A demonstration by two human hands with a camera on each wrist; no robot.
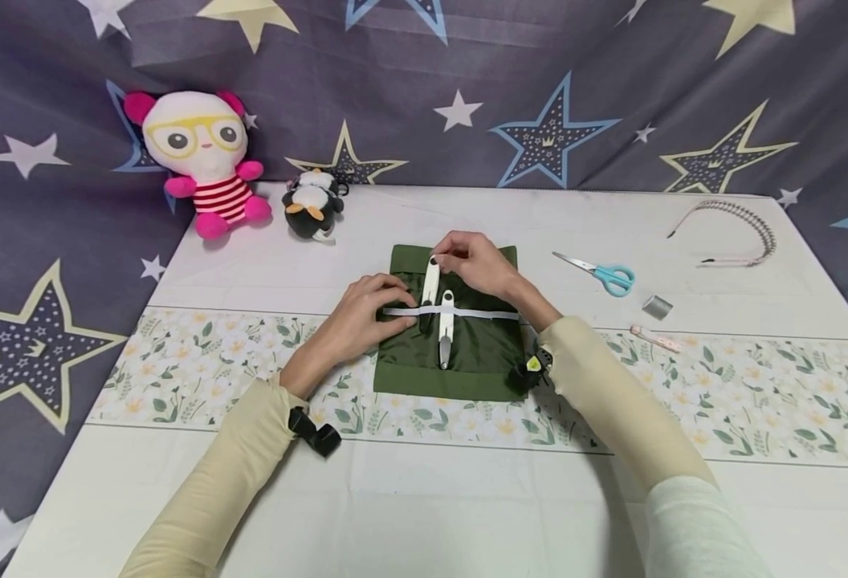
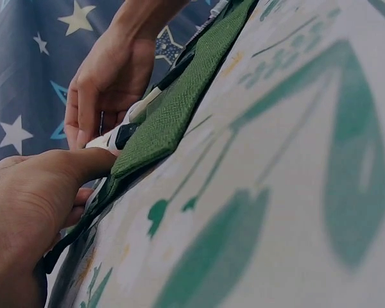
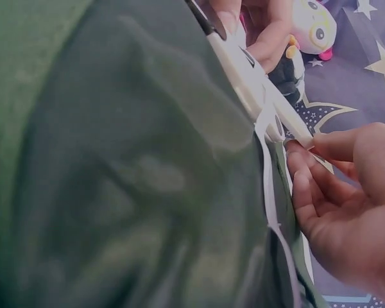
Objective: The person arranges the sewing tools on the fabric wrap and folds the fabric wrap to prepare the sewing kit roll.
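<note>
A dark green cloth (image 1: 460, 385) lies on the table with a white elastic strap (image 1: 489, 314) across its middle. Two slim tools with white handles sit under the strap. My right hand (image 1: 476, 261) pinches the top end of the left white-handled tool (image 1: 431, 279), whose lower end is dark. Beside it, the other white-handled tool (image 1: 446, 325) has a silver pointed tip aimed toward me. My left hand (image 1: 366, 315) grips the cloth's left side near the strap. In the left wrist view its thumb lies over the green edge (image 2: 160, 131), with other fingers partly hidden beneath.
Light blue scissors (image 1: 608, 277), a small grey roll (image 1: 658, 307), a pink stick-like item (image 1: 655, 339) and a headband (image 1: 764, 233) lie on the right. A pink and white plush (image 1: 210, 160) and a penguin plush (image 1: 313, 205) sit at back left. A floral strip (image 1: 214, 361) crosses the table.
</note>
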